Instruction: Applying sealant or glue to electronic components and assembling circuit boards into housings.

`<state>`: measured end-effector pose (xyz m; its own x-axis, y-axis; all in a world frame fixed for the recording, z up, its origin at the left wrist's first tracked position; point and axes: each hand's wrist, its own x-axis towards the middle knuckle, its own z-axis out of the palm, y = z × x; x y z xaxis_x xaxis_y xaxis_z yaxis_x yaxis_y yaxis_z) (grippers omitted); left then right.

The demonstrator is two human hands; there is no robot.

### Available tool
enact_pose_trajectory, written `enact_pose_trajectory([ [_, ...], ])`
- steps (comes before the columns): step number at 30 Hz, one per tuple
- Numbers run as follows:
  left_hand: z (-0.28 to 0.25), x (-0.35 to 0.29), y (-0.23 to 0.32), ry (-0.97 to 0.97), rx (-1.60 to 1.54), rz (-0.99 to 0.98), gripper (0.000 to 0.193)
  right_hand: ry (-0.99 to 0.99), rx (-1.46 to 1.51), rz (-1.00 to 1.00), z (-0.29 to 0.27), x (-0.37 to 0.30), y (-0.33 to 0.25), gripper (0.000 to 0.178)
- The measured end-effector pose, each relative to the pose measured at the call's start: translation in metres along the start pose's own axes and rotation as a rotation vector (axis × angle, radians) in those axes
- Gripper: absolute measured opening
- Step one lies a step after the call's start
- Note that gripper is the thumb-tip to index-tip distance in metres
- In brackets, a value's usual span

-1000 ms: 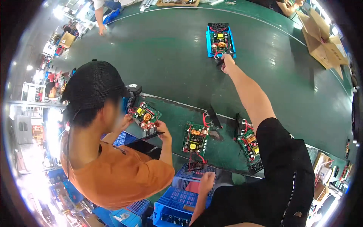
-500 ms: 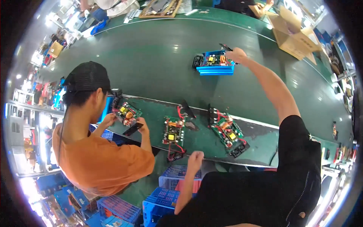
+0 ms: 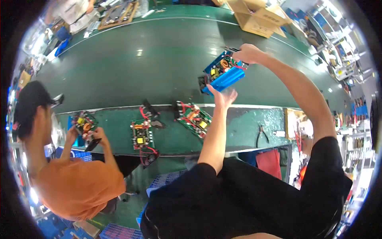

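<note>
Far left: a co-worker in an orange shirt (image 3: 77,183) and dark cap, by whom a circuit board (image 3: 84,122) with a black plate is held in both hands. Upper left: a wooden tray (image 3: 119,15) of parts, set at the far edge of the green belt (image 3: 139,71).

Left of centre: one bare circuit board (image 3: 140,133), laid on the near ledge (image 3: 246,125), with dark end pieces joined by red wires. Next to it: a second bare board (image 3: 197,118), laid aslant, partly covered by the left forearm.

Centre: one blue housing (image 3: 229,81), populated board inside, set aslant over the belt, its right end farther from the wearer; a black end piece (image 3: 203,83) is seen at its left end. The left hand (image 3: 223,98) is placed at its near side, fingers spread and nothing grasped; whether the housing is touched by the thumb cannot be told. The right hand (image 3: 250,54) is placed at the opposite, far-right end, closed on a dark end plate (image 3: 232,49).

Right: a cardboard box (image 3: 254,24), opened, beyond the belt; dark-handled pliers (image 3: 262,136), laid on the ledge.
</note>
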<state>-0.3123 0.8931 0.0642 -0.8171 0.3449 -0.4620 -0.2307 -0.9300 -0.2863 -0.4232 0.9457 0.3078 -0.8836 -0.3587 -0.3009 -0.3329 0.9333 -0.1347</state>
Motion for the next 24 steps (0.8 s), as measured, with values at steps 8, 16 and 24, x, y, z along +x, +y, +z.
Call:
enact_pose_trajectory([
  [8,0.023,0.039,-0.026,0.094,0.856,0.126,0.040,0.188,0.298,0.210,0.067,-0.126,0.143,0.047],
  [16,0.007,0.062,-0.145,0.583,1.498,0.312,0.102,0.490,0.626,0.363,0.201,-0.205,0.230,0.045],
  [24,0.041,0.095,-0.243,0.451,2.652,0.359,0.111,0.409,0.826,0.416,0.253,-0.242,0.219,0.048],
])
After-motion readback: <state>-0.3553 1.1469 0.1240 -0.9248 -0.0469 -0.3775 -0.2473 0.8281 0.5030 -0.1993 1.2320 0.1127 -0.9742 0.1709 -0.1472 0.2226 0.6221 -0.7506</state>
